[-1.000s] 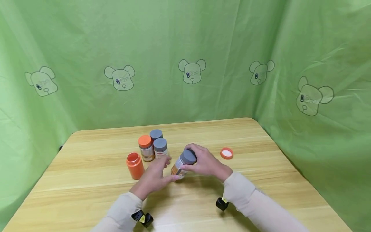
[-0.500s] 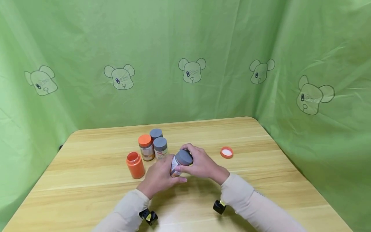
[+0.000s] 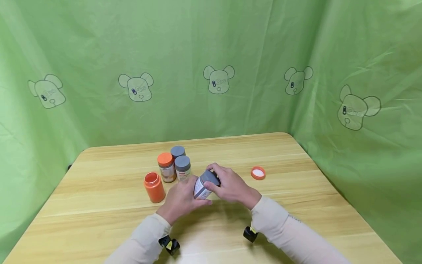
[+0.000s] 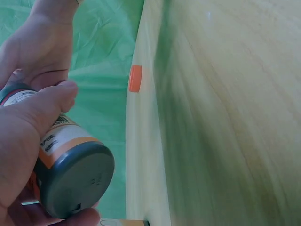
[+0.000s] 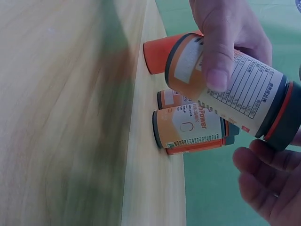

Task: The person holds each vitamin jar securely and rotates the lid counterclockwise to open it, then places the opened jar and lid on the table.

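Note:
A supplement bottle (image 3: 200, 191) with a printed label is held tilted above the table. My left hand (image 3: 180, 201) grips its body, with the thumb across the label in the right wrist view. My right hand (image 3: 232, 186) holds the bottle's grey cap (image 3: 211, 177), thumb on the near side and fingers on the far side. A thin red ring (image 5: 281, 110) shows between cap and body. The dark bottle base (image 4: 80, 181) faces the left wrist camera. Left of the hands, an uncapped orange bottle (image 3: 154, 190) stands upright, its mouth uncovered.
Behind the left hand stand an orange-capped bottle (image 3: 167, 169) and two grey-capped bottles, one nearer (image 3: 182, 165) and one farther (image 3: 177, 150). An orange cap (image 3: 258, 173) lies inside-up to the right on the wooden table (image 3: 296, 205). Green curtains (image 3: 250, 44) hang behind.
My left hand has moved right and taken hold of the bottle body. The bottle has shifted slightly left, and my right thumb has moved up onto the cap.

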A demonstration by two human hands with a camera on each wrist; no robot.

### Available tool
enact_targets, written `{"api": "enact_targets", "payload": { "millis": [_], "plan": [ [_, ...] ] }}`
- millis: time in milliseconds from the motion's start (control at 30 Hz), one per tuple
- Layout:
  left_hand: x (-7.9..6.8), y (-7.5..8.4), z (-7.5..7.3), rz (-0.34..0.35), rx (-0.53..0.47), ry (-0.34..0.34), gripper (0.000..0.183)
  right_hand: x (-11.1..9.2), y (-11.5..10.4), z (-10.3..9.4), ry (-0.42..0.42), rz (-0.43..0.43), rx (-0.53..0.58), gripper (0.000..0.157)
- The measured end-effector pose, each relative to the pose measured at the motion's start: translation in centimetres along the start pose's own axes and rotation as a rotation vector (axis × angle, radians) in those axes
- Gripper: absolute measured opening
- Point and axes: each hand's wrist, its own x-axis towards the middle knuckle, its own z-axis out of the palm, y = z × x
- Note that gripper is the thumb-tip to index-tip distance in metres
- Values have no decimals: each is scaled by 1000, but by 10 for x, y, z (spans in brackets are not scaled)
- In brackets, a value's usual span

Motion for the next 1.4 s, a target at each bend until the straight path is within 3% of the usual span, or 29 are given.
{"api": "enact_targets", "payload": {
  "millis": [333, 533, 833, 1400],
  "plan": [
    [2, 0, -1, 9, 19, -60, 54, 0, -1, 1, -48, 65, 47, 32],
    [1, -1, -2, 37, 39, -62, 53, 0, 4, 1, -55, 25, 91, 31],
    [2, -2, -3, 20, -5, -75, 50, -1, 7, 1, -50, -65, 114, 34],
    [1, -3, -4, 17, -19, -89, 47, -5, 10, -2, -76, -115, 156, 38]
  ]
}}
